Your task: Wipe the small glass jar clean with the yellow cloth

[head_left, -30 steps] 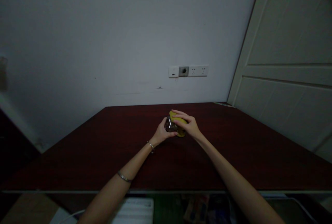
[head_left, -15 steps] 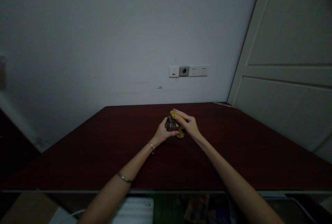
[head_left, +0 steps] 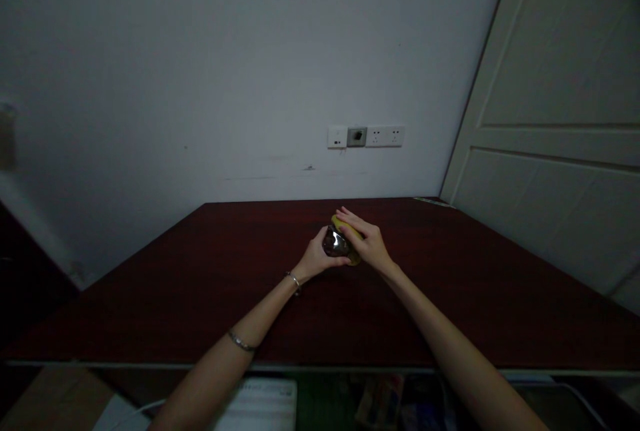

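Observation:
My left hand (head_left: 316,256) is wrapped round a dark, shiny, rounded object (head_left: 335,242) that looks like a small glass or cup; its exact kind is hard to make out. A bright reflection shows on its side. My right hand (head_left: 367,241) is closed on a yellow cloth (head_left: 351,229), pressed against the object's right side. Part of the cloth hangs below, near my left thumb. Both hands meet just above the middle of the dark red table (head_left: 240,244). My fingers hide much of the cloth and part of the object.
Behind the table is a pale wall with a row of sockets (head_left: 384,136). A white panelled door (head_left: 555,158) stands at the right. Below the table's front edge, a white slatted item (head_left: 265,404) and packages (head_left: 379,401) lie on a lower level.
Both hands have shifted slightly right with the object and cloth. The object has turned a little, its side now catching a bright glint, and less of the cloth's lower part shows.

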A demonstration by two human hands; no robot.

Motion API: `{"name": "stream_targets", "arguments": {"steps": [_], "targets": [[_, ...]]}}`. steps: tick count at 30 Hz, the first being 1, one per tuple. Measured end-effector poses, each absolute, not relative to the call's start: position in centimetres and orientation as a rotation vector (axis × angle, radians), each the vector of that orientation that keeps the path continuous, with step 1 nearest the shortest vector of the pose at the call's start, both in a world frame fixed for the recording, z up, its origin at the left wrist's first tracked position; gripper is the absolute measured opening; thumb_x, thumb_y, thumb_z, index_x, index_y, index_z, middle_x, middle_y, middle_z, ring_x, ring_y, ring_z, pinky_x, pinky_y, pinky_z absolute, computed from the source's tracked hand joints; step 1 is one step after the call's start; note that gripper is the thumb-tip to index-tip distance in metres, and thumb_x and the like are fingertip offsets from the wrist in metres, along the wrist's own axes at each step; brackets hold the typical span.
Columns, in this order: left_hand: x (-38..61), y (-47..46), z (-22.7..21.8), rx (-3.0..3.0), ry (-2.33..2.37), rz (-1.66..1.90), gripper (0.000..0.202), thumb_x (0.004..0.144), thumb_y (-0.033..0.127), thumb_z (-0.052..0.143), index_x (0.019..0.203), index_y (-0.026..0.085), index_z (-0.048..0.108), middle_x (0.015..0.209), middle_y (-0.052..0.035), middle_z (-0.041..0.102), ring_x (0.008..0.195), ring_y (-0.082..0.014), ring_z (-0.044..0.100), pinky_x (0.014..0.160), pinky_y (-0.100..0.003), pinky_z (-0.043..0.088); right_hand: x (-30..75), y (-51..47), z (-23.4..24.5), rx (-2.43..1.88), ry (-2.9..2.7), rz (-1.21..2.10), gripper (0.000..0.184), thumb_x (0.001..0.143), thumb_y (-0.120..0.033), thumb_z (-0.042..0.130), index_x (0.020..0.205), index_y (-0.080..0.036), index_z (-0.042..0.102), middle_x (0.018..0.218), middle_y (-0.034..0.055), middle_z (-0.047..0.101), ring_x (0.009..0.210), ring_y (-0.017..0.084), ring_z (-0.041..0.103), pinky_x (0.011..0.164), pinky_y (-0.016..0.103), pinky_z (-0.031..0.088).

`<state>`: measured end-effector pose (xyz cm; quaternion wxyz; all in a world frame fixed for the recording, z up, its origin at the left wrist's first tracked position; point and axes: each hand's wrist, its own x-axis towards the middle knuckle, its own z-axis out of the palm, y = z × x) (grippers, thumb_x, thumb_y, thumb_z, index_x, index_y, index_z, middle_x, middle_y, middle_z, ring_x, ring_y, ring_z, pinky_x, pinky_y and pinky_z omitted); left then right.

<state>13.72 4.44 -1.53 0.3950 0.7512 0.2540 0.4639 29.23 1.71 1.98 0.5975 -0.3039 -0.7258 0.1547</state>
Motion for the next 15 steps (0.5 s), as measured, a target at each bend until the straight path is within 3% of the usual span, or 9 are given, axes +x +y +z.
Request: {"name": "stream_targets", "arguments": {"steps": [15], "targets": [[13.87, 4.53, -1.58, 1.841, 0.613, 1.245, 0.071, 0.055, 0.033, 0.078, 0.116, 0.015, 0.047, 0.113, -0.0092, 0.056, 0.105, -0.0241, 0.053, 0.092, -0.034, 0.041, 28.96, 1.13, 2.25, -0.601, -1.770, 0.279, 0.028, 0.075, -0.026, 0.063, 0.103, -0.029, 0.066, 0.114, -0.0001, 0.063, 0.116, 0.025, 0.051, 0.102, 0.047, 0.038]]}}
